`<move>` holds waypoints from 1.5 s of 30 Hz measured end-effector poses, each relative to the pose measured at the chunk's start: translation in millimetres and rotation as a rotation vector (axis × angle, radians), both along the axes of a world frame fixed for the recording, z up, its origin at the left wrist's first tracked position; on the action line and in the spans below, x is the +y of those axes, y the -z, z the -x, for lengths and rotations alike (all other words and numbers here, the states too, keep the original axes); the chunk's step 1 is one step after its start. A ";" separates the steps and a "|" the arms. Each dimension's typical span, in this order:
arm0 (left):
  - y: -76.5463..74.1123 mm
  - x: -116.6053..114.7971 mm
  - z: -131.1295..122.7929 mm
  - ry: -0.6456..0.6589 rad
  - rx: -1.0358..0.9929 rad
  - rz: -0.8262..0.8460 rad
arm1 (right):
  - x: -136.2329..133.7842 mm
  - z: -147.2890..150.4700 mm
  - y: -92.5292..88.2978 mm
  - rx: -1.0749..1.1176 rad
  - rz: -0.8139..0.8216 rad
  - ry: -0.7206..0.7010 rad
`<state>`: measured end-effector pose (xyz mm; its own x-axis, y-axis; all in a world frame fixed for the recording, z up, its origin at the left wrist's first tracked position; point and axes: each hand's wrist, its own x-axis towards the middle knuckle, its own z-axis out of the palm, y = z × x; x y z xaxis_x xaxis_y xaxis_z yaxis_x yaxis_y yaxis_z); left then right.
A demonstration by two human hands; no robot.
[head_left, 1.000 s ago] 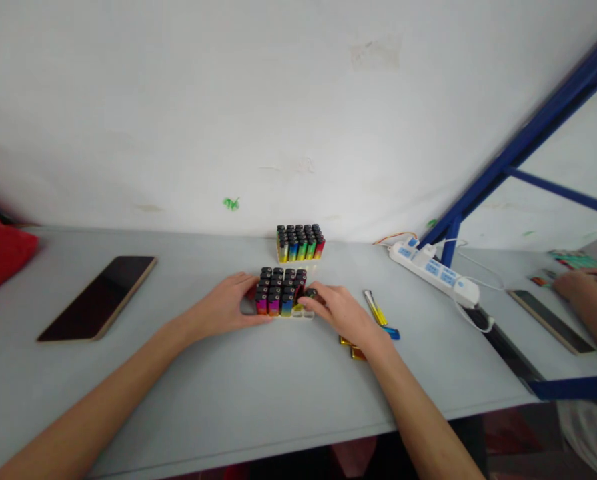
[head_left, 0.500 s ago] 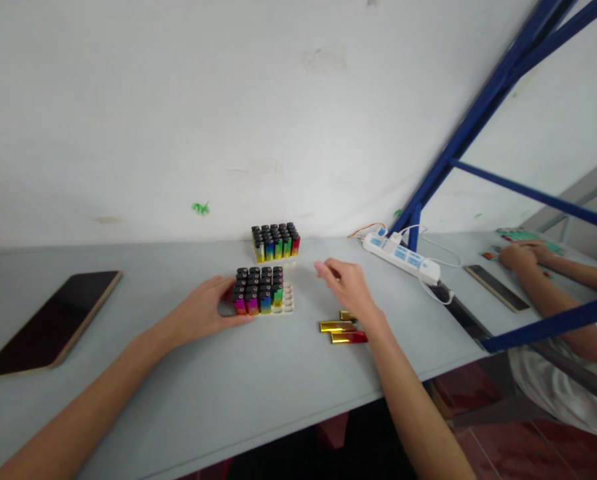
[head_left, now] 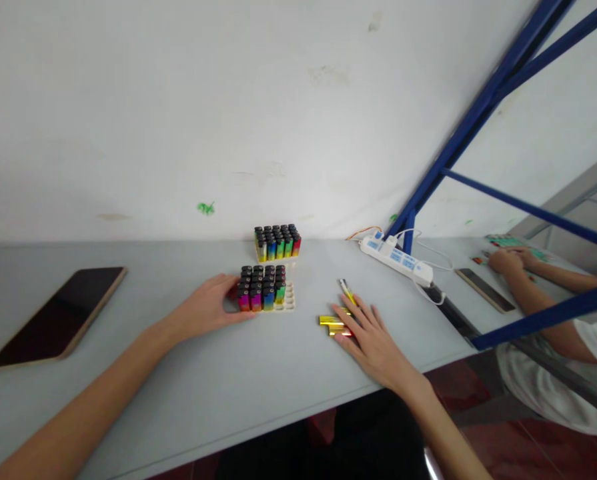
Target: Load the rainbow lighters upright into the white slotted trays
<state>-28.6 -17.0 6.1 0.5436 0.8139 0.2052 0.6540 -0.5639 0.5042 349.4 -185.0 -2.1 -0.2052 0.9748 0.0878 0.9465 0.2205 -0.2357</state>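
My left hand (head_left: 211, 308) is wrapped round the left side of a white tray (head_left: 289, 298) that bears several upright lighters (head_left: 262, 293) with black tops. The tray's right end shows bare slots. Behind it stands a second batch of upright lighters (head_left: 278, 244). My right hand (head_left: 371, 340) lies with fingers spread over loose gold and red lighters (head_left: 331, 321) on the table, partly hiding them. One more lighter (head_left: 347, 291), silver and yellow, points away beyond its fingertips.
A large dark tablet (head_left: 58, 317) lies at the left. At the right are a white power strip (head_left: 397, 259) with cables and a blue metal frame (head_left: 431, 173). Beyond it, another person's hands (head_left: 511, 260) work near a phone (head_left: 485, 290).
My right hand has come down from a raised, curled pose onto the loose lighters, with its fingers now spread. A silver and yellow lighter now shows there. My left hand stays at the tray.
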 end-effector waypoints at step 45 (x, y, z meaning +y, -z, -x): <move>-3.8 -5.6 -0.6 0.004 0.011 0.011 | 136.3 91.5 -22.5 1.419 0.368 0.012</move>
<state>-28.0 -22.6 9.8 0.5491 0.8138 0.1904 0.6570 -0.5611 0.5035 257.9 -48.6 20.4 -0.1529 0.9873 -0.0442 -0.1208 -0.0630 -0.9907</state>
